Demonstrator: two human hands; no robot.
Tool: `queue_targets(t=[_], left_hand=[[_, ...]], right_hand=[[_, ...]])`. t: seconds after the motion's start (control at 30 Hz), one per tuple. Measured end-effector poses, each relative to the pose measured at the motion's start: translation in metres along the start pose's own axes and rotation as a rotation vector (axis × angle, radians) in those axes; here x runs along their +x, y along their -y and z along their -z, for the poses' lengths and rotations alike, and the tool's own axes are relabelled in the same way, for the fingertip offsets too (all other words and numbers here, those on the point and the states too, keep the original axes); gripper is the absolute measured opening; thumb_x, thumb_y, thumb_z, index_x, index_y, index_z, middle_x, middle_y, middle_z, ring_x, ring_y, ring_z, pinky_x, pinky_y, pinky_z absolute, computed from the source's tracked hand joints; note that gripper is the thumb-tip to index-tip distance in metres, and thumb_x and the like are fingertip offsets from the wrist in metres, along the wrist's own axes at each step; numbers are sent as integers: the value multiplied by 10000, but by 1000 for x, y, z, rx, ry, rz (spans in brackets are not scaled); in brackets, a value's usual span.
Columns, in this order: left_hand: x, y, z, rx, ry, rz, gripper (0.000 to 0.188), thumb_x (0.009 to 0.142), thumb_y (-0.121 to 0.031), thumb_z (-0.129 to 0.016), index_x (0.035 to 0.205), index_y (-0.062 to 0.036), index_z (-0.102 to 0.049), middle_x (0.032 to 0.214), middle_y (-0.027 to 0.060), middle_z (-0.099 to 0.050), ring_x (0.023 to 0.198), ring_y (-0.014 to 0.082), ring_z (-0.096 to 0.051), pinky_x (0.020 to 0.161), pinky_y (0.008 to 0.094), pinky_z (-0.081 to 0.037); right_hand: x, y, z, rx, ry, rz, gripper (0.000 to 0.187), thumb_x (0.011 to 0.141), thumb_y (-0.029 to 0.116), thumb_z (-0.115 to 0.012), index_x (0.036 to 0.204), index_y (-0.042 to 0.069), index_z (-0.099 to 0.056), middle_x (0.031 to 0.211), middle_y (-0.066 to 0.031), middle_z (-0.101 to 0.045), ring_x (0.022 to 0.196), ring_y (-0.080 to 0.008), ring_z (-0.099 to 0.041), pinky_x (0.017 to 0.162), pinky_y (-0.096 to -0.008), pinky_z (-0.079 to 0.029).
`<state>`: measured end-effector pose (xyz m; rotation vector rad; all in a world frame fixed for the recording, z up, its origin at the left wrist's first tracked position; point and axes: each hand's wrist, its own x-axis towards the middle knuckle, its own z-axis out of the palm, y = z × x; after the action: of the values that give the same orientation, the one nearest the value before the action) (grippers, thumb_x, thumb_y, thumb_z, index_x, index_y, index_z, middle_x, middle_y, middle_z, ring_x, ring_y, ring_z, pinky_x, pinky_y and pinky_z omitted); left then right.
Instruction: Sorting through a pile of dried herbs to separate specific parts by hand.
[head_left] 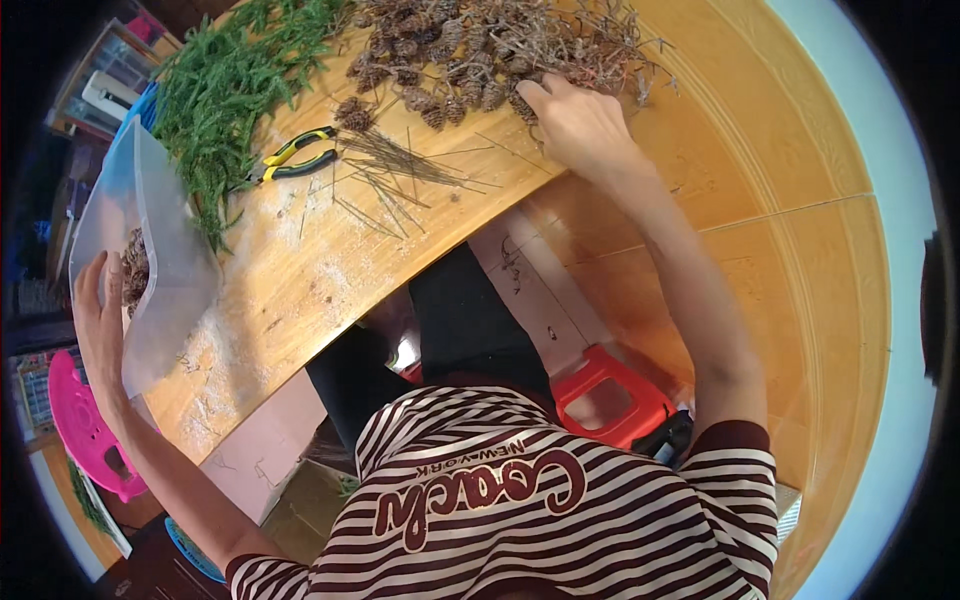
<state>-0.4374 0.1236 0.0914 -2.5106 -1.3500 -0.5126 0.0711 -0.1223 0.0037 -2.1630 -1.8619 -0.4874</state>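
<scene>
My left hand (98,325) is at the translucent plastic bin (185,265) on the left, its fingers stretched upward and apart beside the bin's edge. Brown pine cones (135,262) show inside the bin, close to those fingers. At the far right of the table my right hand (583,125) reaches into a heap of dried pine cones on twigs (470,60). Its thumb and fingers are curled at a pine cone (522,103) on the heap's near edge; the fingertips are partly hidden.
Green artificial pine sprigs (215,95) lie at the table's far left. Pliers with yellow and black handles (298,155) rest near thin wire stems (395,170) and a single pine cone (355,114). White flecks dot the wooden tabletop (300,270). A red stool (610,400) stands below, and a pink chair (90,430) is at the left.
</scene>
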Motion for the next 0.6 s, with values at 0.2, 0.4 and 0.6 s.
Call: queue_targets(t=[0.2, 0.4, 0.6], left_hand=[[-24, -91, 43, -415, -366, 74, 300, 961, -219, -525, 1129, 14, -611, 1083, 94, -632, 1025, 158, -574, 908, 280, -438], [-46, -233, -19, -1098, 154, -86, 154, 886, -83, -556, 986, 11, -624, 920, 110, -639, 833, 178, -609, 749, 289, -475], [6, -359, -79, -1533, 644, -51, 241, 930, -192, -505, 959, 24, -609, 852, 113, -635, 741, 166, -603, 667, 289, -485]], right_hand=[[27, -5, -7, -179, 190, 1, 184, 810, 106, -561, 981, 42, -540, 796, -171, -644, 724, -354, -643, 602, -428, -516], [4, -17, -11, 137, -68, -231, 176, 878, 179, -573, 967, 28, -553, 732, -163, -652, 663, -285, -657, 574, -398, -502], [-19, 0, -14, 564, -267, -456, 184, 893, 136, -618, 981, -13, -554, 667, -58, -626, 630, -70, -572, 567, -257, -465]])
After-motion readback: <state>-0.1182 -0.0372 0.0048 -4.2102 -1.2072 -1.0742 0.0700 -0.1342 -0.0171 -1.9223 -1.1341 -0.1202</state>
